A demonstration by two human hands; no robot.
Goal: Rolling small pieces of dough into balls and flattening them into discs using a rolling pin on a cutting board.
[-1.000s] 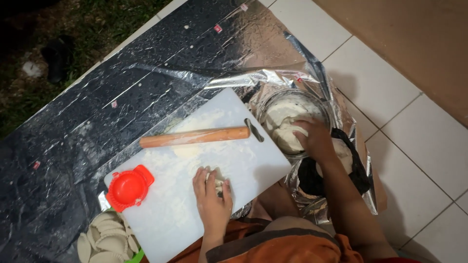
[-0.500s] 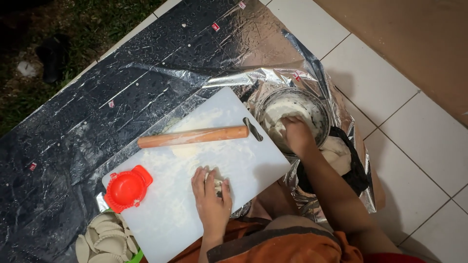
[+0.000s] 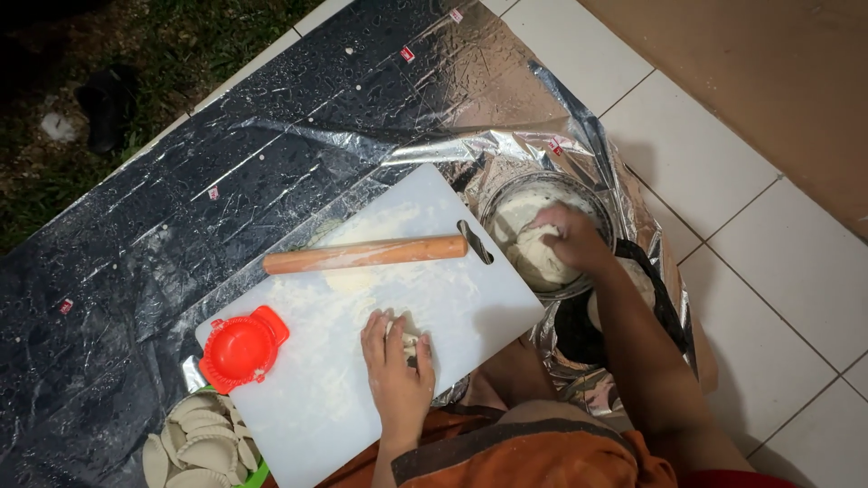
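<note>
My left hand (image 3: 396, 363) rests on the white cutting board (image 3: 470, 307), fingers curled over a small piece of dough (image 3: 409, 342). My right hand (image 3: 574, 239) reaches into a metal bowl (image 3: 503, 197) to the right of the board, its fingers closed on a pale lump of dough (image 3: 535, 260) inside. A wooden rolling pin (image 3: 366, 254) lies across the far part of the floured board, apart from both hands.
A red dumpling press (image 3: 240, 348) sits on the board's left corner. Several shaped dumplings (image 3: 199, 445) lie on a plate at the lower left. Crinkled foil sheet (image 3: 271, 136) covers the floor. A black bag (image 3: 579, 330) holds more dough by my right arm. White tiles (image 3: 723, 181) lie to the right.
My right hand has shifted a little inside the bowl, over the dough lump. My left hand has stayed on the small dough piece.
</note>
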